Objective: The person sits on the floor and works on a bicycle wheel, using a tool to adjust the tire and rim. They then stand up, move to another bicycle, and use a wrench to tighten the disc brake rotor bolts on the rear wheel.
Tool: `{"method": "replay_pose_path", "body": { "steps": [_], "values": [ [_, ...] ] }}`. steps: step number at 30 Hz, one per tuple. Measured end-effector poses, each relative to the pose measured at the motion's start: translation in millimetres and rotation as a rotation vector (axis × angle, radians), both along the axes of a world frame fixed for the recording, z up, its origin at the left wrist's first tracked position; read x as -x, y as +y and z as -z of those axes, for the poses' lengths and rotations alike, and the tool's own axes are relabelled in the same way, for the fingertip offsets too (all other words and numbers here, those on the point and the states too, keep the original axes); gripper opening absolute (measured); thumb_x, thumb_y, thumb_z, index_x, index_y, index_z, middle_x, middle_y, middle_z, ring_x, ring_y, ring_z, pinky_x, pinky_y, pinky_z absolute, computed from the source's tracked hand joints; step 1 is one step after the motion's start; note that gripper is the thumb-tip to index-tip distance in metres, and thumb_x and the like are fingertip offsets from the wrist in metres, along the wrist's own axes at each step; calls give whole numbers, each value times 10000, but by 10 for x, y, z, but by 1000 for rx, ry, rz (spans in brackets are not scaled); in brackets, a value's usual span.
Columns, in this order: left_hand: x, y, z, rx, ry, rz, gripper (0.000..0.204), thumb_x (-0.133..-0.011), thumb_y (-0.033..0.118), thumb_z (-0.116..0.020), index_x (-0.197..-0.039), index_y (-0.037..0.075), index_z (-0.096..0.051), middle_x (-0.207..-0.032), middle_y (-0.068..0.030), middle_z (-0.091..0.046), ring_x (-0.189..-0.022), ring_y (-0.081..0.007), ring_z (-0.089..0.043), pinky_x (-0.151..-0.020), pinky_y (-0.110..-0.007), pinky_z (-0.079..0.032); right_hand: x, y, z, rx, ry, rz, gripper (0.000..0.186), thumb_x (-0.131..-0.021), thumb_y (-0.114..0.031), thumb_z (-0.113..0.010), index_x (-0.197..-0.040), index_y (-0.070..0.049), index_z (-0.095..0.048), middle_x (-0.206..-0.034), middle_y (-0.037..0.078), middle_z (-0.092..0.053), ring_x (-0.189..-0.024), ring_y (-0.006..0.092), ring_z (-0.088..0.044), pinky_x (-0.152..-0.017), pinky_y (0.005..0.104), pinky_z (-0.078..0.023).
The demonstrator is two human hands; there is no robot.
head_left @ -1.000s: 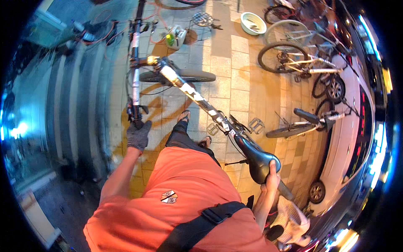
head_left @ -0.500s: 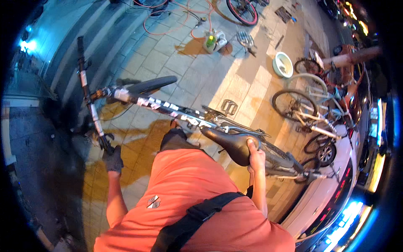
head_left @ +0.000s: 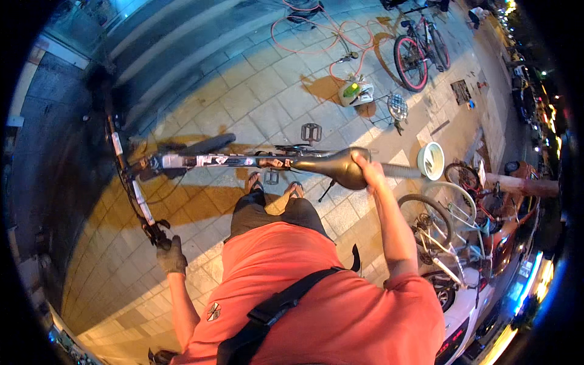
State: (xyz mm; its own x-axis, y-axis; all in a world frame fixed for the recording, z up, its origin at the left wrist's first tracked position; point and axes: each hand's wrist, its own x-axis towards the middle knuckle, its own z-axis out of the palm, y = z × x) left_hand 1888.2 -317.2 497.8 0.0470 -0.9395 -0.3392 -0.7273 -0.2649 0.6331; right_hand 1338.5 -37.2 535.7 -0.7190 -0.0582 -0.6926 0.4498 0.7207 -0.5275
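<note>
A flat-bar bicycle [head_left: 210,160] stands across the person's front, its frame running left from the dark saddle [head_left: 331,168] to the handlebar [head_left: 139,196]. The gloved left hand [head_left: 172,257] grasps the handlebar's near end; the bare right hand [head_left: 370,173] clasps the saddle's rear, thumb on top, fingers hidden beneath. Stone paving [head_left: 243,100] spreads outdoors around the saddle, with steps [head_left: 182,36] ahead and to its left. Two pedals [head_left: 311,132] show, both left of the saddle. One red-rimmed bicycle [head_left: 411,63] stands ahead and right of it; those parked to its right overlap too much to count. Also right, one pale basin [head_left: 424,159] holds something light, too blurred to identify. Ahead of the saddle, one white container [head_left: 365,95] has a yellow-green object [head_left: 351,90] in or against it; I cannot tell which.
</note>
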Motion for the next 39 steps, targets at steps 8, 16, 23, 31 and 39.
{"method": "replay_pose_path", "body": {
  "steps": [8, 16, 23, 31, 39],
  "values": [
    [-92, 1116, -996, -289, 80, -435, 370, -954, 414, -729, -947, 89, -553, -653, -5, -499, -428, -116, -438, -372, -332, -340, 874, -944, 536, -35, -133, -405, 706, -833, -507, -803, -1056, 155, -695, -976, 221, -736, -802, 277, -722, -704, 411, -567],
    [-460, 1518, -672, -370, 62, -473, 464, -1011, 540, -595, -962, 79, -615, -591, 9, -459, -426, -89, -412, -381, -303, -286, 1368, -1270, 2215, -155, 73, -670, 751, -769, -539, -854, -1096, 120, -706, -1148, 289, -722, -1083, 362, -717, -897, 442, -550],
    [-454, 1216, -600, -330, -214, -269, 252, -893, 324, -698, -947, 97, -604, -609, -2, -481, -419, -146, -403, -402, -356, -336, 857, -1688, 2103, -123, 425, -986, 583, -892, -445, -724, -1130, 84, -663, -1120, 359, -676, -1104, 469, -667, -948, 507, -543],
    [-519, -38, -198, -468, -164, -317, 227, -837, 237, -717, -734, 116, -555, -550, -7, -492, -386, -184, -460, -370, -382, -349, 298, -384, 1899, -30, 365, -1030, 401, -912, -329, -608, -1160, -21, -671, -1038, 290, -700, -1048, 460, -662, -930, 520, -528],
    [-657, -1259, 549, -678, -212, -213, 315, -937, 358, -656, -732, 169, -510, -530, 1, -440, -388, -201, -432, -387, -381, -345, -276, 2642, 1608, -398, 93, -545, 391, -861, -353, -672, -992, 8, -745, -1062, 297, -712, -1062, 417, -699, -917, 477, -546]
  ]
}}
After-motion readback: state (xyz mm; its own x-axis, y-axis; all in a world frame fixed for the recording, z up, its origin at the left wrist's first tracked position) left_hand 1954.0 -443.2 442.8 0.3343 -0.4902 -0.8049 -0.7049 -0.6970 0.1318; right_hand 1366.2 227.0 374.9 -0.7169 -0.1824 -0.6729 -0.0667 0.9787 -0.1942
